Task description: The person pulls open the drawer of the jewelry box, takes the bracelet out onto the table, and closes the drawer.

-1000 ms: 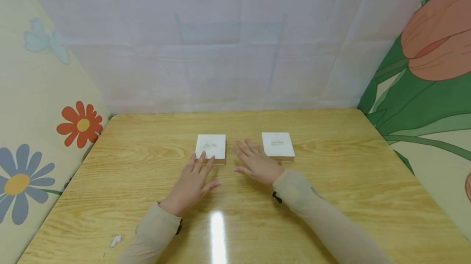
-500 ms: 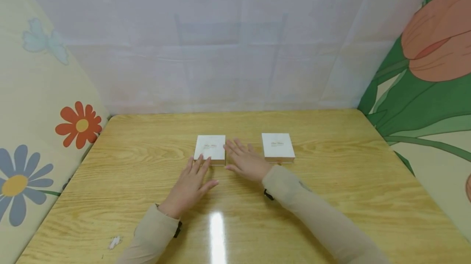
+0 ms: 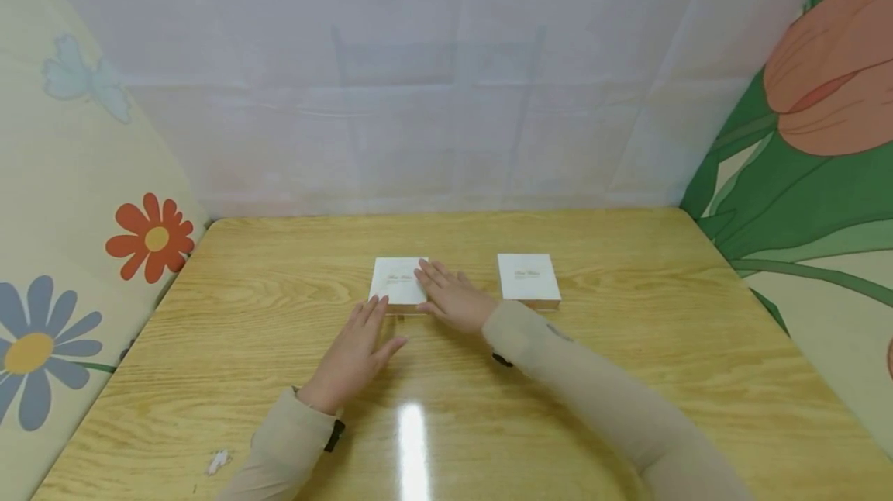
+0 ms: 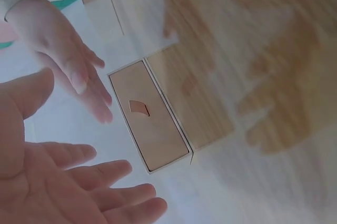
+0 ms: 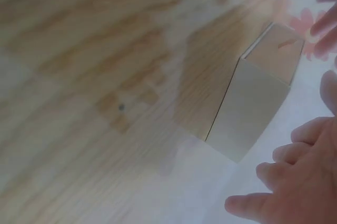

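Two flat white boxes with small gold print lie on the wooden table. The left box (image 3: 398,288) is between my hands. In the left wrist view its front is a tan drawer face (image 4: 158,134) with a small pull tab (image 4: 139,108). My left hand (image 3: 354,357) has its straight fingers at the box's front left corner, thumb spread. My right hand (image 3: 456,303) overlaps the box's right edge in the head view, fingers extended. The right wrist view shows the box's plain white side (image 5: 247,108) beside that hand's fingers. Neither hand grips anything.
The right box (image 3: 528,278) stands a short way to the right of my right hand. A small white mark (image 3: 219,461) is on the table (image 3: 628,377) at the front left. A pale curtain (image 3: 446,98) hangs behind, with flower-patterned panels on both sides.
My right hand has moved left, away from the right box to the left box's right edge. My left hand has shifted slightly left and its fingers have drawn closer together. Both boxes stay put.
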Demonstrator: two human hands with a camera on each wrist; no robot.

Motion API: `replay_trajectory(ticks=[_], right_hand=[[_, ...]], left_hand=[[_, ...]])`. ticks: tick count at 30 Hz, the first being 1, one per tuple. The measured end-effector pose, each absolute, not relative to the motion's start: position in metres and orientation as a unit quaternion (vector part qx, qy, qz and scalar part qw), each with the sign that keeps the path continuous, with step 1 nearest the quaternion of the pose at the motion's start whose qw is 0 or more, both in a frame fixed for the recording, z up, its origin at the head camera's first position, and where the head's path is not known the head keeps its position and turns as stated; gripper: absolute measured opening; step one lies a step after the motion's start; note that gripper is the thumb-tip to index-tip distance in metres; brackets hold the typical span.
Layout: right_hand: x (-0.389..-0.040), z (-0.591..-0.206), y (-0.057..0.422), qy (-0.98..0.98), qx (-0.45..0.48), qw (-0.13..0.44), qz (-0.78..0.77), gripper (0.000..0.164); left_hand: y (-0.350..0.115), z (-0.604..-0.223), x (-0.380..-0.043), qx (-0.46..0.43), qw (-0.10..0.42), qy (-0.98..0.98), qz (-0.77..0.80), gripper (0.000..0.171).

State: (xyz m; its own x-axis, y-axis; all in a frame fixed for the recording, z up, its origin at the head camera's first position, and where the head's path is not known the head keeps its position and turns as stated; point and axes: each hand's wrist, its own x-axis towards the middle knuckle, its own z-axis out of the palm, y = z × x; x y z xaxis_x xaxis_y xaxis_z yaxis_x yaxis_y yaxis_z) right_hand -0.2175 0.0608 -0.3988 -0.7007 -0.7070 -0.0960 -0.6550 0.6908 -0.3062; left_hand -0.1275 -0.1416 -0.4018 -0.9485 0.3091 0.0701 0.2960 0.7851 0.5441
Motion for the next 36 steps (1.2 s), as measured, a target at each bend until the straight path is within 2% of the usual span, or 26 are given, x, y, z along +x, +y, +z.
replay_trajectory(ticks=[14, 21, 30, 36], right_hand=[[-0.234, -0.397, 0.051, 0.918, -0.365, 0.135, -0.079, 0.064], [-0.237, -0.397, 0.05, 0.919, -0.357, 0.15, -0.076, 0.063], [-0.238, -0.396, 0.047, 0.921, -0.359, 0.145, -0.038, 0.062], [-0.239, -0.396, 0.046, 0.922, -0.359, 0.142, -0.021, 0.063]], left_hand=[[-0.138, -0.397, -0.13, 0.081, 0.022, 0.923, 0.376, 0.059], [-0.138, -0.397, -0.131, 0.056, 0.009, 0.914, 0.401, 0.054], [-0.137, -0.393, -0.131, 0.01, -0.004, 0.899, 0.437, 0.045], [-0.136, -0.395, -0.134, -0.01, 0.016, 0.884, 0.468, 0.038]])
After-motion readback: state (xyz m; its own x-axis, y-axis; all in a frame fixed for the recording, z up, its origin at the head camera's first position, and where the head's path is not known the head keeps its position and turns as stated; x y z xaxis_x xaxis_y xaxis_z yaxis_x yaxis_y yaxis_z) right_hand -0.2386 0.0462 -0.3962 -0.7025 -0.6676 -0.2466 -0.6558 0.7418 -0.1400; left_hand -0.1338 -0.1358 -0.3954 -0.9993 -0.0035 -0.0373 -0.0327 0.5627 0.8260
